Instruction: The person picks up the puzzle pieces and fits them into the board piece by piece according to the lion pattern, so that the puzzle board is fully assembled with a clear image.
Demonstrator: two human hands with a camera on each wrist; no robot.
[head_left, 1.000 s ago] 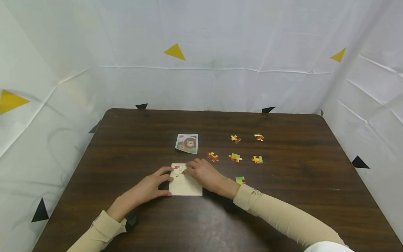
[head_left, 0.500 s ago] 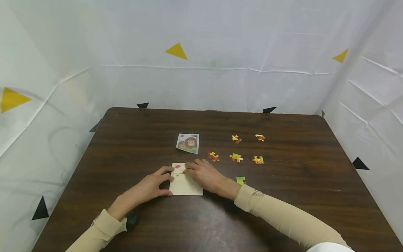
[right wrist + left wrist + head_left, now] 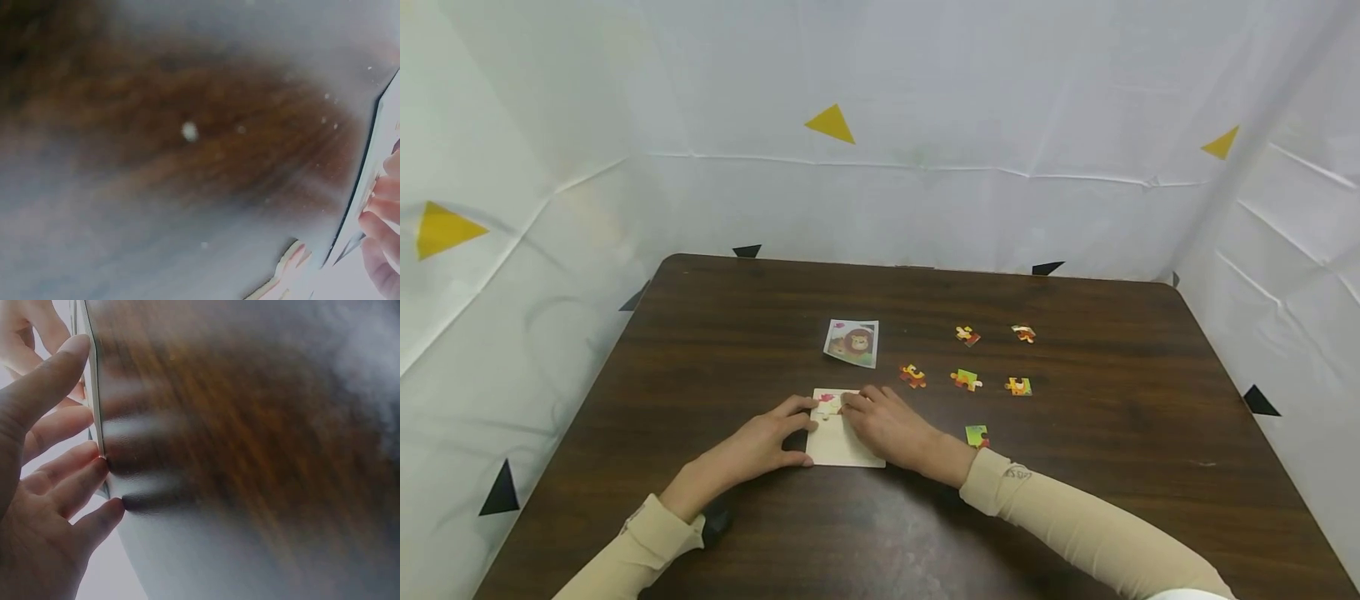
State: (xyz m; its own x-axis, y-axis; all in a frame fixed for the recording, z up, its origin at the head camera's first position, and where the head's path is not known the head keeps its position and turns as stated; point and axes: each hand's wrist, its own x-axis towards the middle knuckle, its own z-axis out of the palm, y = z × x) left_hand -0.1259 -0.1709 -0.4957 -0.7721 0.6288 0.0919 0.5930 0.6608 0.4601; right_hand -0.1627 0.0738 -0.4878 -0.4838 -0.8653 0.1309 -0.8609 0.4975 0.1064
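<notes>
A pale square puzzle board (image 3: 842, 450) lies on the table between the hands, with joined puzzle pieces (image 3: 827, 400) at its far left corner, one bearing a pink shape. The left hand (image 3: 763, 442) is spread along the board's left edge, its fingertips touching that side and its thumb at the near corner. Over the board's far right part, the right hand (image 3: 891, 425) has its fingers bent and pinches a puzzle piece that the fingers mostly hide. In the right wrist view, the right fingertips (image 3: 365, 219) rest down on the board.
A lion picture card (image 3: 852, 343) lies beyond the board, one edge curling up. Several loose puzzle pieces (image 3: 966, 380) are scattered to the right, with a green one (image 3: 977, 436) close to the right wrist. White sheeting (image 3: 925, 208) stands behind the brown table (image 3: 737, 333).
The right fingers have drawn in slightly over the board's far part. The left hand keeps its place on the board's edge. The head view has shifted a little.
</notes>
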